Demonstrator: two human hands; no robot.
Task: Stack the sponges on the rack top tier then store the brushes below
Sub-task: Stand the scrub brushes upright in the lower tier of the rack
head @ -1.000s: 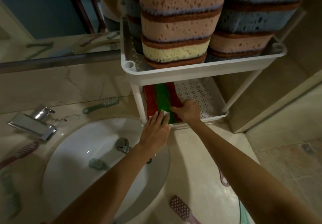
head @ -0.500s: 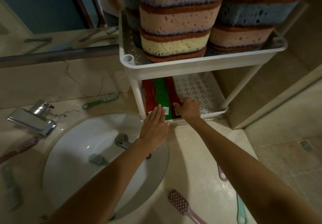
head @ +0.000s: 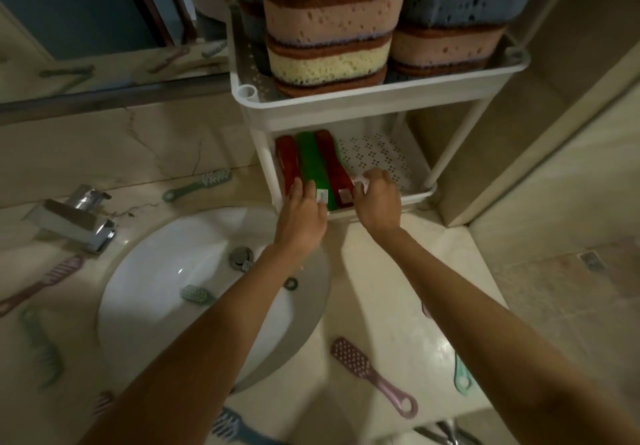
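Single wide-angle camera, worn on the head, faces forward and steeply down along both arms to the left hand (head: 301, 216) and right hand (head: 377, 199). It sits close above the sink (head: 156, 271) and tabletop (head: 374, 289). The rack (head: 381, 96) stands near, its top tier cropped; floor (head: 571, 289) shows at right.

A: What else do we see here?
B: We see a white sink (head: 145, 282) set in the marble counter (head: 374, 271), its drain (head: 240, 257) in the bowl — a chrome faucet (head: 74, 218) at its left, a mirror (head: 69, 12) behind
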